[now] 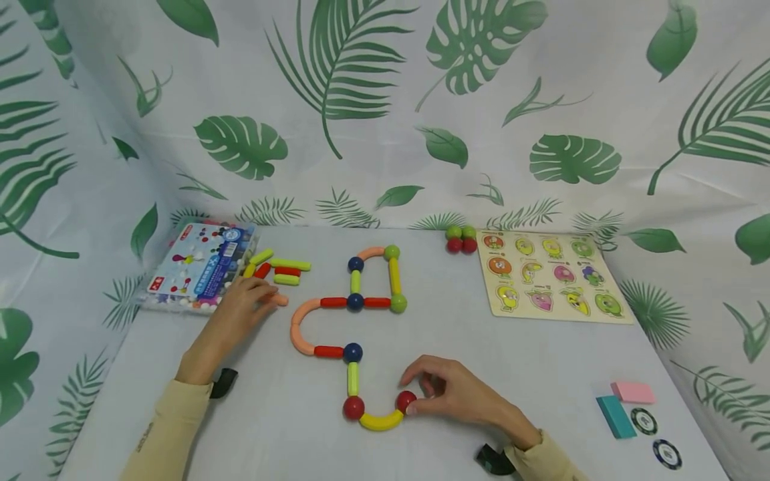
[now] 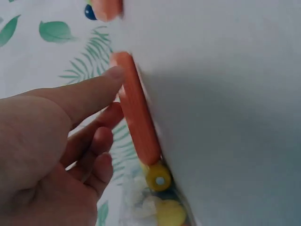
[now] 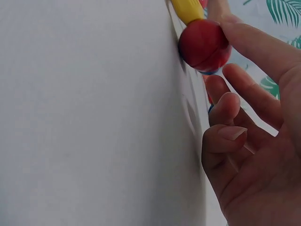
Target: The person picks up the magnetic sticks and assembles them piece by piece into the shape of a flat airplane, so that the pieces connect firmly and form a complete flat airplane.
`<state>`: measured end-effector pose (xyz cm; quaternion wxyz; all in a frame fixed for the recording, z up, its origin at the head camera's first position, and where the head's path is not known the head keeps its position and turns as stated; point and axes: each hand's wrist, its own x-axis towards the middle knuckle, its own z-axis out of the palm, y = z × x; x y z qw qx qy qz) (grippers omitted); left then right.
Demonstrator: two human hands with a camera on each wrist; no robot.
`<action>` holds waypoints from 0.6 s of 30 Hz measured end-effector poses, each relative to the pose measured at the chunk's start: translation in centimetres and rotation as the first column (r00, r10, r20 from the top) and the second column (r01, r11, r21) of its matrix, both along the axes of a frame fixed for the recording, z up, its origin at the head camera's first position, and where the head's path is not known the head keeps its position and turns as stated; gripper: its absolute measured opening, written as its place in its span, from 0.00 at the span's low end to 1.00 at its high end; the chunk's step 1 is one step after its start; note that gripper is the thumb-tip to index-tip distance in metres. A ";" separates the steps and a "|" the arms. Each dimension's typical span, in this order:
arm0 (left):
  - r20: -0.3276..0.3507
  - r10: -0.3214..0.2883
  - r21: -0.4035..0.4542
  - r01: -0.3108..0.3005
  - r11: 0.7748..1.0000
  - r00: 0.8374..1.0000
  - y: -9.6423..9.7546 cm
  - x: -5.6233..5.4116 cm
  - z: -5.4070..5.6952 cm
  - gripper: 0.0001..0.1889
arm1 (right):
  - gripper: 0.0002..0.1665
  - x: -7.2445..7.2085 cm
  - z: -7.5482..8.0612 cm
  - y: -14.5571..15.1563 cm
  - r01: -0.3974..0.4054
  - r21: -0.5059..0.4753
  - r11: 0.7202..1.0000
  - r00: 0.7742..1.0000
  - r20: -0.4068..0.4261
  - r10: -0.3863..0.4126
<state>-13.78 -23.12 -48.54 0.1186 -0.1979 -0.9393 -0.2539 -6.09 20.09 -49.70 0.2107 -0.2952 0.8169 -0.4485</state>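
Magnetic rods and balls form a connected shape on the table. At its near right end, my right hand holds a red ball, thumb against it and the other fingers curved close by. A curved yellow rod joins that ball to another red ball. To the left, my left hand pinches an orange rod between thumb and fingers, beside loose green, yellow and red rods. Blue balls and a curved orange rod lie farther up the shape.
A plastic-wrapped toy pack lies behind my left hand. At the back are green and red balls and a fruit picture board. Pink and teal blocks and two round chips lie at right.
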 end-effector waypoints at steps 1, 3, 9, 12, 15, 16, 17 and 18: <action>0.000 -0.003 -0.010 0.003 1.000 1.000 -0.2 -0.1 -0.2 0.13 | 0.21 0.0 0.0 0.1 0.008 0.001 1.000 1.000 0.002 -0.008; -0.003 -0.004 -0.022 0.004 1.000 1.000 -0.4 -0.2 -0.4 0.12 | 0.20 -0.1 0.0 0.2 0.019 0.002 1.000 1.000 0.002 -0.019; -0.015 0.018 -0.005 -0.018 1.000 1.000 -0.2 -0.4 -0.5 0.11 | 0.20 -0.4 0.4 0.7 0.049 -0.003 0.999 0.999 -0.005 -0.049; -0.034 -0.011 0.014 0.011 1.000 0.999 0.8 -0.3 0.3 0.10 | 0.19 -0.9 0.6 1.2 0.090 -0.003 0.996 0.996 -0.017 -0.090; -0.013 -0.081 0.026 0.081 0.996 0.997 3.2 0.2 1.5 0.11 | 0.18 -1.3 0.7 1.7 0.147 -0.014 0.989 0.988 -0.043 -0.148; 0.003 -0.109 0.025 0.109 0.994 0.994 4.3 0.3 1.9 0.11 | 0.18 -1.5 0.7 1.8 0.169 -0.017 0.986 0.984 -0.051 -0.169; 0.015 -0.139 0.020 0.138 0.990 0.990 5.5 0.5 2.2 0.11 | 0.17 -1.6 0.7 1.9 0.186 -0.021 0.982 0.980 -0.061 -0.187; 0.031 -0.172 0.020 0.171 0.985 0.985 6.7 0.7 2.5 0.12 | 0.17 -1.7 0.7 2.0 0.203 -0.026 0.979 0.977 -0.064 -0.205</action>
